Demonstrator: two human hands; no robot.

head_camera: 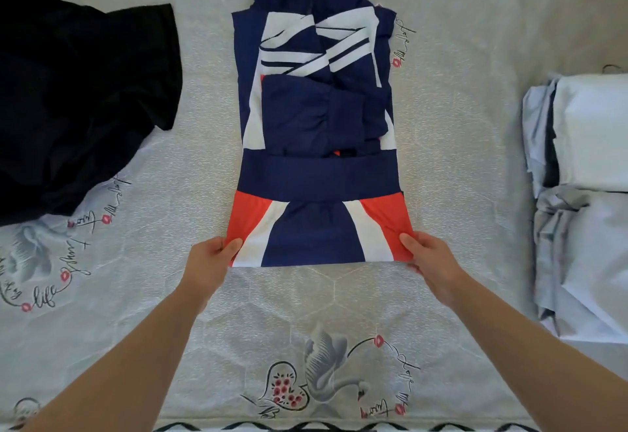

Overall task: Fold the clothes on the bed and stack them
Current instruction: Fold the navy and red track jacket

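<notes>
Both hands, the left hand (pixel 212 255) and right hand (pixel 430 256), pinch the near corners of the navy, white and red jacket (pixel 316 119) lying mid-bed (pixel 458 159) with sleeves tucked in, likely to fold its hem away toward the collar.

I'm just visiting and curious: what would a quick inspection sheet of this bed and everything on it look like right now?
Surface: bed sheet, pale grey with swan, heart and script prints, lies flat.
Job's things: navy, white and red garment lies lengthwise in the middle, sides and sleeves folded in; folded stack of white and pale blue clothes at the right edge; black garment lies unfolded at the left.
Clutter: nothing seen.
Hands: left hand pinches the garment's near left corner; right hand pinches the near right corner.
Cables: nothing seen.
Surroundings: only the bed shows; a black zigzag trim runs along its near edge.
</notes>
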